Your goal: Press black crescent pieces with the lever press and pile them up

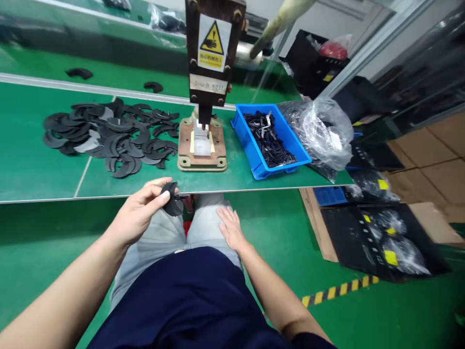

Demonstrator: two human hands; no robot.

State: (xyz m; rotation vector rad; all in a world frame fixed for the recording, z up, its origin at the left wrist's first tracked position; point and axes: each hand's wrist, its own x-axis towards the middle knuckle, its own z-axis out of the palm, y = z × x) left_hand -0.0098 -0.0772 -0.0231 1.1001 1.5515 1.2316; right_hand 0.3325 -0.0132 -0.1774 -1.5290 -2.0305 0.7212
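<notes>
Between the thumb and fingers of my left hand (145, 206) is a curved black plastic piece (173, 202), held just off the table's front edge. My right hand (231, 228) lies with its fingers stretched out on my thigh, holding nothing. A heap of similar black crescent pieces (125, 135) covers the table up and left of my left hand. Straight ahead stands a press (209, 63) with its ram over a small metal fixture (202, 144) on a brownish base plate. Right of it, a blue bin (258, 162) contains many small, slim black parts.
A clear plastic bag (329, 131) sits beside the blue bin, by the table's right end. Two loose black crescents lie on the green surface behind the ledge, one of them here (153, 87). Black boxes with bagged goods (403, 247) stand low at right, near a yellow-black floor stripe (339, 291).
</notes>
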